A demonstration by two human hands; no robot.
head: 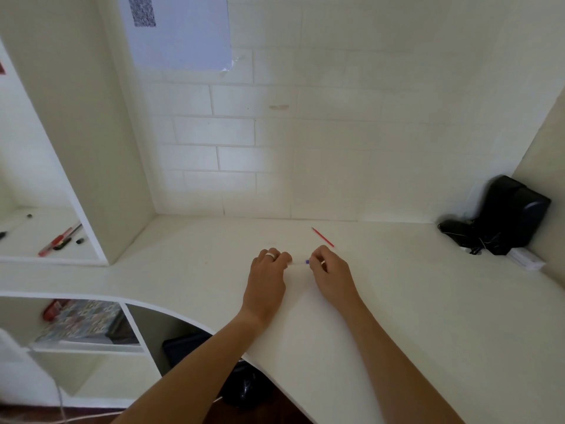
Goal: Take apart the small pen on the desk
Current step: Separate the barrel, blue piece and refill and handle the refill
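A small pen (298, 263) with a pale clear barrel and a blue piece at its right end is held level just above the white desk (412, 316). My left hand (269, 276), wearing a ring, pinches the barrel's left end. My right hand (331, 275) pinches the blue end. Most of the pen is hidden by my fingers. A thin red refill (323, 237) lies on the desk just behind my right hand, apart from both hands.
A black bag with cords (501, 221) sits in the desk's far right corner, with a white box (526, 260) beside it. On the left shelf lie a red pen (56, 240) and small black caps. The desk's front edge curves at lower left.
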